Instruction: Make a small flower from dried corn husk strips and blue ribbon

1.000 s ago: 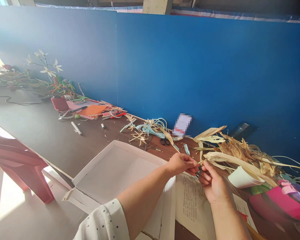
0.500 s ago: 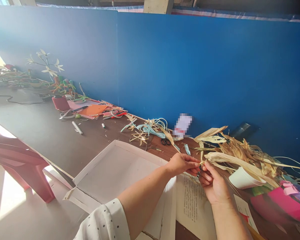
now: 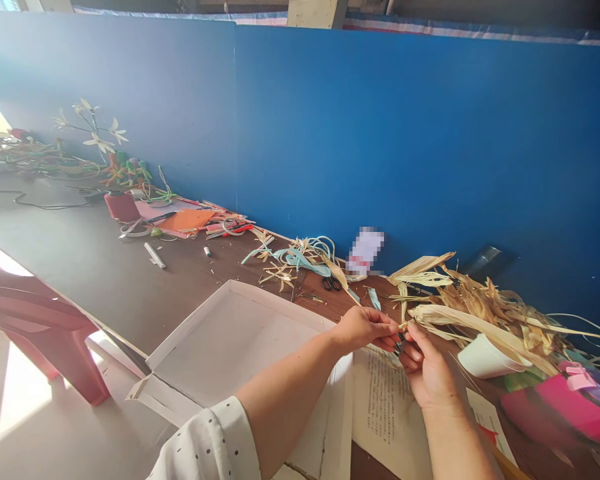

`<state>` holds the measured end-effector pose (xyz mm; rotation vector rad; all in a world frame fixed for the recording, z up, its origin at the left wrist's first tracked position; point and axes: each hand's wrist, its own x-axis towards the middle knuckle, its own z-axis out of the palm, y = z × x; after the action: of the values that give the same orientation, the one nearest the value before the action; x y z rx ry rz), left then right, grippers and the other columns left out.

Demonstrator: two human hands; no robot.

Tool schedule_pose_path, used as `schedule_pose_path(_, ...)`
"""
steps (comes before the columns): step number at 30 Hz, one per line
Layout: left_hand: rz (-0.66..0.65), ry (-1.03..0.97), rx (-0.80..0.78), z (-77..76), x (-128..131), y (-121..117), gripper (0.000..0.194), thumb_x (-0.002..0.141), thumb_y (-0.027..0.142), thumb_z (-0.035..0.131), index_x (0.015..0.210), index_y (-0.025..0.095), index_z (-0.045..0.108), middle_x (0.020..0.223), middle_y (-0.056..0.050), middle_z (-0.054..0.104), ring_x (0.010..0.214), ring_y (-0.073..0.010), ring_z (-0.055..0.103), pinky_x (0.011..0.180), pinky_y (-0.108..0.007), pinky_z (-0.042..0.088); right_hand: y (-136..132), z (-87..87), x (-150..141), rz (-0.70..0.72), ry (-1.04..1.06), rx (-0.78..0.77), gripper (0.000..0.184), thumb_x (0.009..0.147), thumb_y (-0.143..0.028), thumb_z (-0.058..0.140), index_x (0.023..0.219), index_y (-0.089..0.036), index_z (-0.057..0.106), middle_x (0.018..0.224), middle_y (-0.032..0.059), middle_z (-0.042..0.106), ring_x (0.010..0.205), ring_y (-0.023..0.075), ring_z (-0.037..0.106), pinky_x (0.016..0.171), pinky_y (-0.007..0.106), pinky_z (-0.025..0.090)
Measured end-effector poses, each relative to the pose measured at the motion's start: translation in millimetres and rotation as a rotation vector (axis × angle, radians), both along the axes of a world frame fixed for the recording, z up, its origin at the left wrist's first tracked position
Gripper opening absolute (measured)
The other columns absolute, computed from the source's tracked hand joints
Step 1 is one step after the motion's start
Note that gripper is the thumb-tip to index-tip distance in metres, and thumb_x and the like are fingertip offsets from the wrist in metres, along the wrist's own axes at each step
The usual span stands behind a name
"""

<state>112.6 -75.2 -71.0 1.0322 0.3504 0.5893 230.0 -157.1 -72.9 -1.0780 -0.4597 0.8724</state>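
Observation:
My left hand (image 3: 361, 329) and my right hand (image 3: 429, 370) meet fingertip to fingertip above the right side of the white box lid. Between them they pinch a small pale yellow piece of corn husk (image 3: 404, 327). A small dark thing shows under the fingers of my right hand; I cannot make out what it is. Just beyond my right hand lies a heap of dried corn husks (image 3: 473, 300). A white paper cup (image 3: 495, 357) is tipped on its side beside them. Below the hands rests a printed sheet (image 3: 383, 407).
The white box lid (image 3: 230, 285) covers the near table. Black-handled scissors (image 3: 331, 283), husk flowers (image 3: 281, 274) and light blue strips (image 3: 300, 259) lie behind it. A blue partition (image 3: 405, 133) borders the table. A pink chair (image 3: 75, 340) stands left; a pink bag-like item (image 3: 555, 407) lies right.
My right hand's fingers have shifted very slightly around the pinched piece. Otherwise both hands and the things on the table stay where they were.

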Motion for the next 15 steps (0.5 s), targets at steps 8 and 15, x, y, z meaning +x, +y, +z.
schedule_pose_path(8, 0.009, -0.001, -0.012, -0.8, 1.4, 0.4, 0.047, 0.049, 0.048, 0.081, 0.072, 0.011, 0.063, 0.064, -0.001, 0.064, 0.055, -0.01, 0.059, 0.069, -0.03, 0.051, 0.0, 0.0, -2.0, -0.033, -0.053, -0.01, 0.034, 0.056, -0.034, 0.084, 0.07, -0.015, 0.06, 0.064, -0.006, 0.053, 0.041, -0.0003, 0.032, 0.032, 0.01, 0.023)
schedule_pose_path(15, 0.029, -0.034, -0.084, 0.3, 1.3, 1.1, 0.051, 0.043, 0.047, 0.083, 0.07, 0.01, 0.062, 0.064, -0.003, 0.064, 0.053, -0.01, 0.059, 0.065, -0.029, 0.051, -0.6, 8.1, -0.9, -0.114, -0.077, 0.026, 0.038, 0.057, -0.034, 0.082, 0.086, -0.016, 0.066, 0.066, -0.0054, 0.052, 0.042, 0.0, 0.032, 0.033, 0.011, 0.023)
